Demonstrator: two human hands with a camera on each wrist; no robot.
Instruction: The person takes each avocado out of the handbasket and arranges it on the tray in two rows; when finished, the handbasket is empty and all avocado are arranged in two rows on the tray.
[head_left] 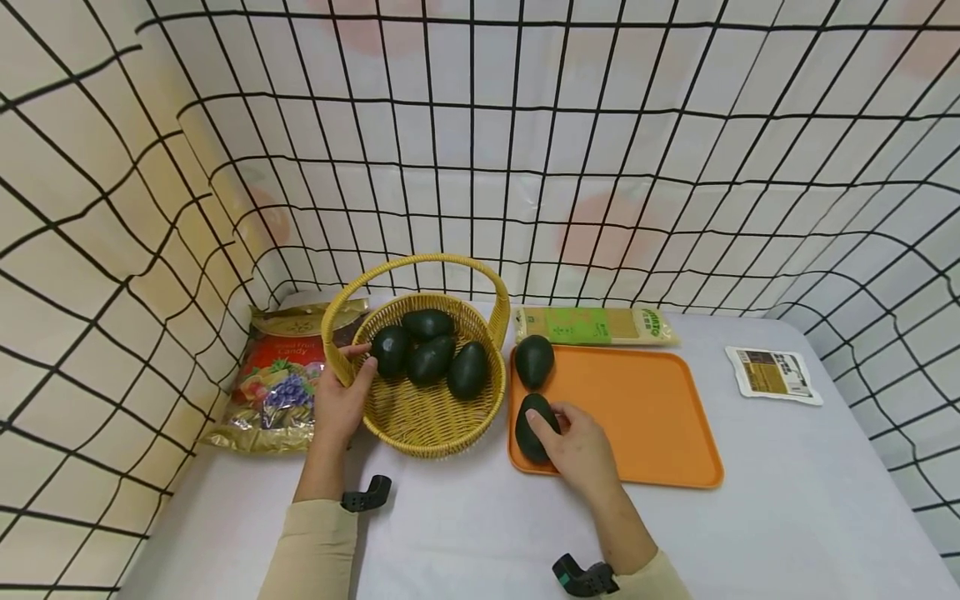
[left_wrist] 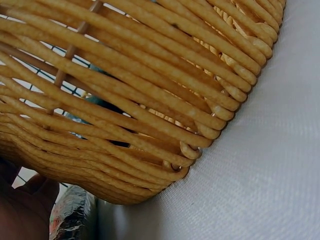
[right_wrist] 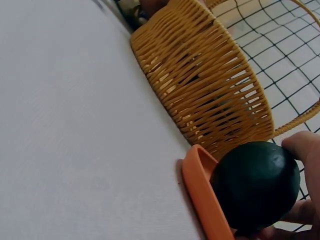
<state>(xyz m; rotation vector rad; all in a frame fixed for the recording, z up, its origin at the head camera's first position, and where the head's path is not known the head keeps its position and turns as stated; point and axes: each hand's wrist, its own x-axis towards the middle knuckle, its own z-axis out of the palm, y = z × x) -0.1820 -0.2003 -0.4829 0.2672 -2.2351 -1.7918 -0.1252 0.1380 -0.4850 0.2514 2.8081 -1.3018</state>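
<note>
A white cloth printed with a black grid hangs behind and to the sides of a pale counter (head_left: 787, 517). On it stands a woven yellow basket (head_left: 427, 425) with an arched handle, and just to its right lies an orange tray (head_left: 652, 417), the two nearly touching.

The right hand (head_left: 581, 450) curls its fingers over an avocado (head_left: 531, 427) at the tray's near-left corner; the fruit is dark green, almost black, smooth and matte, with a rounded end that shows in the right wrist view just above the tray's raised lip. A second avocado (head_left: 534, 360) lies beyond it at the tray's far-left corner. The left hand (head_left: 341, 404) grips the basket's left rim, thumb inside, beside four more avocados (head_left: 429, 354) heaped in the bowl.

The palm side of the right hand is hidden from the head camera, and the left wrist view shows little beyond the basket's weave and a sliver of hand at its corner. A candy bag (head_left: 277, 379) lies left of the basket, partly covered by it. A green packet (head_left: 592, 325) lies along the tray's far edge, and a small white packet (head_left: 776, 375) sits far right.

Most of the tray's right side is bare, and open counter lies near the person and to the right.
</note>
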